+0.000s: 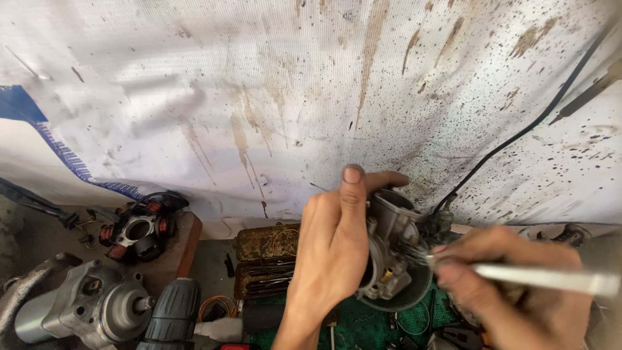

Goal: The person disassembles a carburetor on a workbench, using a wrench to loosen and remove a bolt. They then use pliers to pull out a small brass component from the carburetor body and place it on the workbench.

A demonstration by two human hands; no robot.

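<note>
My left hand (334, 240) grip closed round carburetor (392, 249), open face tilted toward right for access. Right hand (512, 291) grip pinches brush (544, 277), bristles touching body.

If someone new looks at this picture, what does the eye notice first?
In the lower middle, the left hand grips a grey metal carburetor, while the right hand works a white-handled brush against it. Behind them hangs a stained white sheet, spattered with dark spots. At lower left lie a starter motor and a coil ring with copper windings.
</note>
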